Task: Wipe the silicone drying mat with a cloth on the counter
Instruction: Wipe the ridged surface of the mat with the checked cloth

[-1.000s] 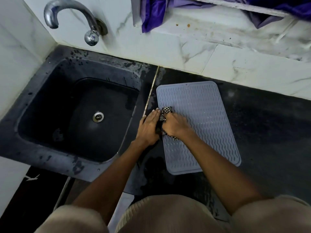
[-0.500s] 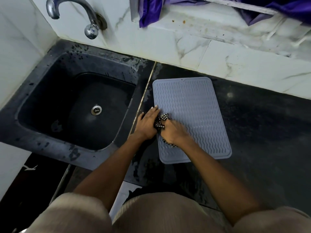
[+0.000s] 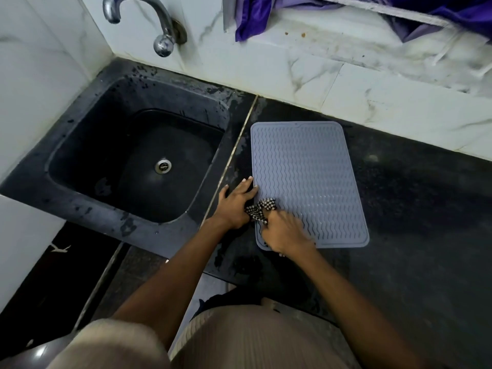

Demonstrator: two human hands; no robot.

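A grey silicone drying mat (image 3: 306, 177) with a wavy ribbed surface lies flat on the black counter (image 3: 415, 222), just right of the sink. My right hand (image 3: 285, 231) grips a bunched black-and-white checked cloth (image 3: 262, 209) and holds it down on the mat's near left corner. My left hand (image 3: 237, 205) rests on the counter beside the mat with fingers straight, its fingertips touching the mat's left edge. Most of the cloth is hidden under my right hand.
A black sink (image 3: 133, 166) with a metal drain sits to the left, and a chrome tap (image 3: 157, 25) juts from the marble wall above it. Purple fabric (image 3: 255, 17) hangs from a ledge at the back. The counter's front edge runs near my body.
My right hand has dragged the cloth toward me along the mat's left side, from its middle down to the near corner. My left hand stays at the mat's left edge.
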